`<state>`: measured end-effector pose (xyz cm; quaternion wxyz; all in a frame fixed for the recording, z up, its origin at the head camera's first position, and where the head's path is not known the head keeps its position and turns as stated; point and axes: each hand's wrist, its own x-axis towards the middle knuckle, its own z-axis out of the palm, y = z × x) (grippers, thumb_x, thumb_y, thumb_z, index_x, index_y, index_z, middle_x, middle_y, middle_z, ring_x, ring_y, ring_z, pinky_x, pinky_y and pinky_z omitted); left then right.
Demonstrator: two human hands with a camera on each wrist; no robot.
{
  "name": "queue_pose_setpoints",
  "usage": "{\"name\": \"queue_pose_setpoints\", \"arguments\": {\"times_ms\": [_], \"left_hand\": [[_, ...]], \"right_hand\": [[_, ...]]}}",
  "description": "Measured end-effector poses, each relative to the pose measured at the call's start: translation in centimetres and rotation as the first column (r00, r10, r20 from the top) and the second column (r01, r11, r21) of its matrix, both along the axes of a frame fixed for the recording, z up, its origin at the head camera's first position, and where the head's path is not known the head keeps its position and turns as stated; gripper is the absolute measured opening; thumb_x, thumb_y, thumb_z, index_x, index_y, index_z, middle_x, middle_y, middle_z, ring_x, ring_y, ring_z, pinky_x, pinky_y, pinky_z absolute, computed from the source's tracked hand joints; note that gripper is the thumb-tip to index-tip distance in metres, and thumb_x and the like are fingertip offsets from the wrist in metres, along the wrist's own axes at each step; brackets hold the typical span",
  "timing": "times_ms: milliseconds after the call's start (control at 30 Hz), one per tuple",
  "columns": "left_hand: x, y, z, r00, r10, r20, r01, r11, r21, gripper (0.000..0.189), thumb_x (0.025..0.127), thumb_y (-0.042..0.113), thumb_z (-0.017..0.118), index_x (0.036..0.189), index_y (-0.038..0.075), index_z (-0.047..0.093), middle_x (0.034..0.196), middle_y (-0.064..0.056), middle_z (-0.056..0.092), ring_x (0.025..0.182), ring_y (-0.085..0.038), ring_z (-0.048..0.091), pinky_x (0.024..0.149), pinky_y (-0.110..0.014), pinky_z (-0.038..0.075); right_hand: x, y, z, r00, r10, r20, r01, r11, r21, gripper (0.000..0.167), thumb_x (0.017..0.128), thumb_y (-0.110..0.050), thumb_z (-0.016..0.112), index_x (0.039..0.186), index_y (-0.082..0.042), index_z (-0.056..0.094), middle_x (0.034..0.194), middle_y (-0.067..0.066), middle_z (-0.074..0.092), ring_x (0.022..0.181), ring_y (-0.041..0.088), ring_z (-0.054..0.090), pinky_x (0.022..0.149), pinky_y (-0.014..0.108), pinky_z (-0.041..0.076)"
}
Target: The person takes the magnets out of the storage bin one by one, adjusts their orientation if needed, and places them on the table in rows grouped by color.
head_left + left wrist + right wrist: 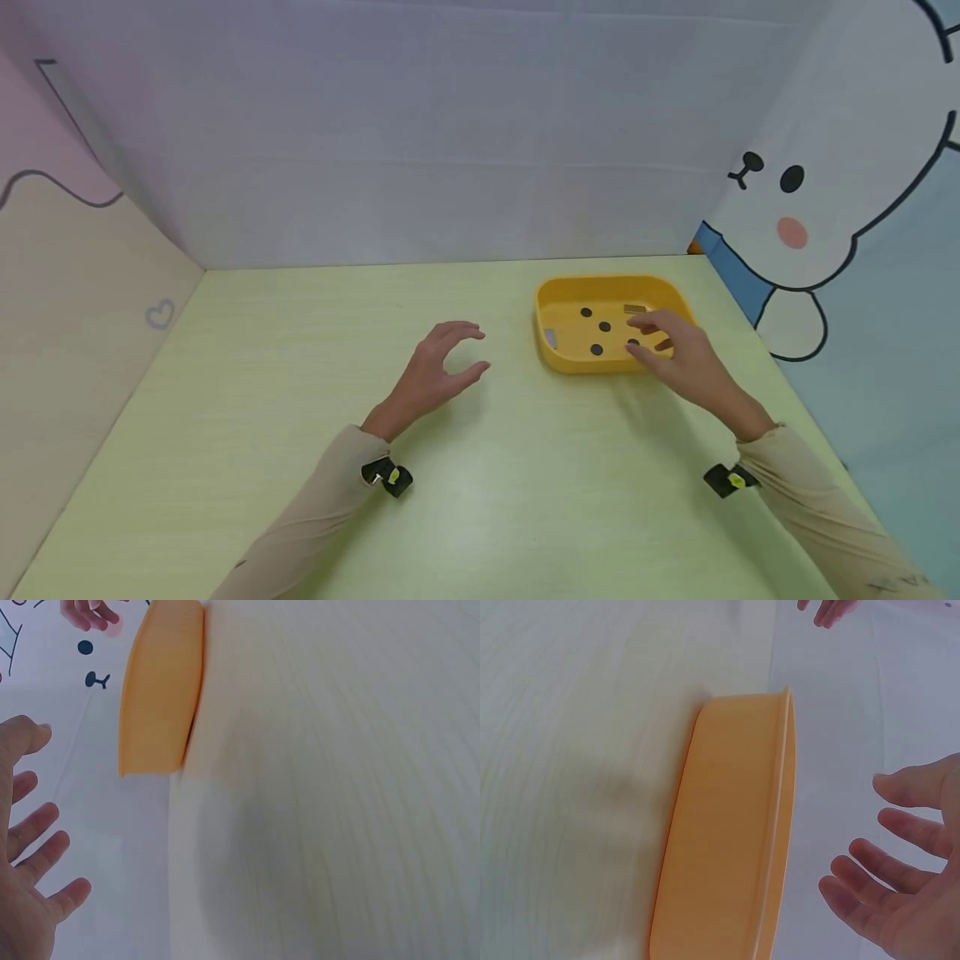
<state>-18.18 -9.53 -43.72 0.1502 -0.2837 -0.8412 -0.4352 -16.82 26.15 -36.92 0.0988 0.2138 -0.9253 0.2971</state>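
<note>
A yellow tray [564, 365] with rounded corners rests on the far right part of the table. Inside it lie several dark round discs [604, 327], a small brown rectangular piece [634, 308] and a grey piece [551, 338]. Over the tray's near right side hovers my right hand [678, 354], fingers loosely bent and apart, holding nothing. It hides part of the tray's right end. To the left of the tray, above the table, my left hand [435, 375] is held with thumb and fingers spread, nothing between them. In the right wrist view the tray's outer wall [720, 825] stands beside my spread fingers.
The pale green table [300, 350] runs back to a whitish wall panel [450, 167]. At the right, a side panel [847, 208] carries a cartoon animal print, close to the table's right edge. A pink and cream panel [82, 275] borders the left side.
</note>
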Motion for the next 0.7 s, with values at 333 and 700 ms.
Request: {"name": "queue_pose_setpoints", "arguments": {"times_ms": [333, 700], "left_hand": [[-0.4, 1.7, 0.0, 0.998, -0.055, -0.007, 0.055, 0.998, 0.015, 0.035, 0.083, 0.028, 0.072, 0.114, 0.014, 0.063, 0.122, -0.004, 0.057, 0.119, -0.015, 0.047, 0.099, -0.033, 0.039], [-0.9, 3.1, -0.2, 0.996, -0.087, -0.029, 0.087, 0.996, 0.02, 0.033, 0.083, 0.025, 0.072, 0.112, 0.014, 0.063, 0.119, -0.003, 0.058, 0.117, -0.015, 0.048, 0.098, -0.031, 0.039]], "right_hand": [[-0.9, 1.8, 0.0, 0.999, -0.039, 0.003, 0.039, 0.999, 0.03, 0.031, 0.088, -0.012, 0.067, 0.116, 0.0, 0.059, 0.108, 0.015, 0.06, 0.094, 0.029, 0.056, 0.069, 0.041, 0.051], [-2.2, 2.6, -0.3, 0.995, -0.082, 0.054, 0.08, 0.996, 0.036, 0.028, 0.088, -0.01, 0.067, 0.112, 0.002, 0.059, 0.107, 0.018, 0.06, 0.093, 0.034, 0.058, 0.07, 0.029, 0.05]]}}
